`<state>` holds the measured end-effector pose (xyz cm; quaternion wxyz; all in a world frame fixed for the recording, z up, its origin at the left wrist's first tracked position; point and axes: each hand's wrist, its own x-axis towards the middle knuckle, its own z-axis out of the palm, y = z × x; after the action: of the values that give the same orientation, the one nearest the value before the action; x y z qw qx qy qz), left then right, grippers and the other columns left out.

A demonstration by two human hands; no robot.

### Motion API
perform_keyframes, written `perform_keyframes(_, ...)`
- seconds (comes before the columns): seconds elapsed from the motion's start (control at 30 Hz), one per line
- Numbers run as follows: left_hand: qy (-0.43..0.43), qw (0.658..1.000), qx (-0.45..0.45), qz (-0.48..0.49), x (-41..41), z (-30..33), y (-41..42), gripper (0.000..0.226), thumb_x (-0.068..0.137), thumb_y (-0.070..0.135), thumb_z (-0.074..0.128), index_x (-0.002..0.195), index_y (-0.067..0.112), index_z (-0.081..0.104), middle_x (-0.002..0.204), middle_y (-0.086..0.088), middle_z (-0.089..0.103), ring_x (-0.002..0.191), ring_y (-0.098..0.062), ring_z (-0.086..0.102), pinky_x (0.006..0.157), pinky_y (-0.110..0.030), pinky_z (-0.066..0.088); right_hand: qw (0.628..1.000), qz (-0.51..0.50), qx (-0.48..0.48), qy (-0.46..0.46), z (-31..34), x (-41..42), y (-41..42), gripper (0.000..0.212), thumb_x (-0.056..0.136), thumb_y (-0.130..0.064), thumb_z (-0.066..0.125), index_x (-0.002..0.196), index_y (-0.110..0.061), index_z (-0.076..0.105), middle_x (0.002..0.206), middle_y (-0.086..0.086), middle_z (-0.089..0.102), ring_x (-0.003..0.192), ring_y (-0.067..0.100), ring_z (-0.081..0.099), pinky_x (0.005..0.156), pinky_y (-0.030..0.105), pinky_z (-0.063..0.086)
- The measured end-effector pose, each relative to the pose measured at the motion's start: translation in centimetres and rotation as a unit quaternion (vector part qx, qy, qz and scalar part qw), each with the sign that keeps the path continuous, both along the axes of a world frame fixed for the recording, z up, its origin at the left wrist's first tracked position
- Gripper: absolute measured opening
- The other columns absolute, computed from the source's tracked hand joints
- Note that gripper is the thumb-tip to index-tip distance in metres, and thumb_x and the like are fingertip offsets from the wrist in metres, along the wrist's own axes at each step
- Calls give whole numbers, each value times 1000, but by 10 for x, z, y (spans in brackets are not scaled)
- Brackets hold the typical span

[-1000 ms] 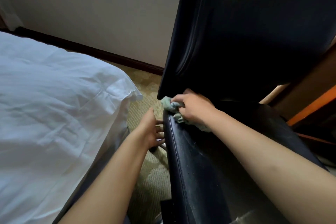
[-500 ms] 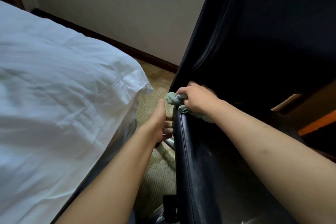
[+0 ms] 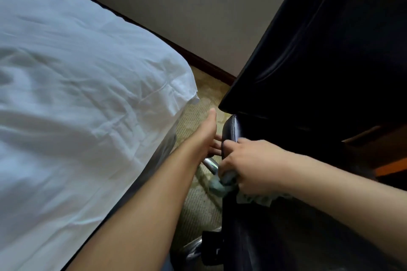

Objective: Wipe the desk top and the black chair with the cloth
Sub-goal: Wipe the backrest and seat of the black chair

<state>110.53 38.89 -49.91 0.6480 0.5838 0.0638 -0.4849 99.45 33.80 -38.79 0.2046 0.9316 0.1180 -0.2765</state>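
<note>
While wiping chair: right grip around cloth.
</note>
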Motion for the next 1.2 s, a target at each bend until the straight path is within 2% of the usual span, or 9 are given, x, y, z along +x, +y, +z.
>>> perform_keyframes(0.1,-13,1000,-1,-2,1,-1,3,86,98,74,16,83,1,57,52,-7,53,31,-16,48,33,-16,35,995,-26,-70,-68,-5,58,-22,37,90,-42,63,127,-41,60,114,-2,39,101,22,40,71,36,39)
perform_keyframes(0.27,10,1000,9,-13,3,-14,7,90,97,75,8,95,8,68,82,-8,71,68,-22,67,56,-29,44,986,-29,-124,-111,-25,95,-27,28,97,-36,54,122,-35,67,112,-4,44,109,27,41,67,37,37)
perform_keyframes(0.4,80,997,11,21,14,-25,5,93,88,87,15,76,7,62,64,-9,57,58,-22,53,56,-26,38,995,-3,-102,-15,-18,60,9,31,92,-47,59,118,-33,69,113,-7,55,99,23,39,68,35,36)
perform_keyframes(0.57,73,997,-3,-5,16,-28,1,102,89,85,13,104,-2,65,52,-6,49,28,-16,40,35,-13,34,993,84,-26,84,-5,2,39,31,95,-47,55,113,-31,73,114,-8,62,110,19,52,73,32,39)
perform_keyframes(0.73,79,997,2,1,13,-35,0,84,86,89,12,70,16,50,48,-3,43,41,-16,41,51,-21,31,992,10,-119,-35,-13,73,3,30,95,-43,54,118,-30,69,116,-3,60,100,26,47,70,37,41)
perform_keyframes(0.87,98,995,-17,1,16,-46,-3,100,88,86,10,97,3,66,68,-8,60,55,-23,64,68,-31,41,978,-49,-184,-82,-31,123,-20,32,100,-41,51,125,-26,65,125,0,57,116,29,45,73,38,37)
perform_keyframes(1.07,105,994,-22,-12,19,-46,-2,100,90,83,10,98,0,65,91,-14,74,76,-30,69,95,-35,48,969,-119,-199,-84,-43,142,-23,37,96,-46,58,122,-20,64,123,3,63,115,29,52,77,36,39)
perform_keyframes(1.13,114,993,-26,-10,19,-42,1,99,91,81,10,99,0,66,86,-16,75,72,-30,70,91,-33,50,975,-120,-177,-55,-31,139,-19,36,95,-44,54,121,-22,66,116,2,63,103,29,54,78,36,44)
perform_keyframes(1.2,122,992,-26,1,18,-38,3,93,92,80,9,90,3,61,68,-13,67,50,-21,60,65,-26,43,986,-82,-143,-29,-21,116,-7,33,93,-45,52,114,-27,70,111,0,64,100,28,52,82,36,49)
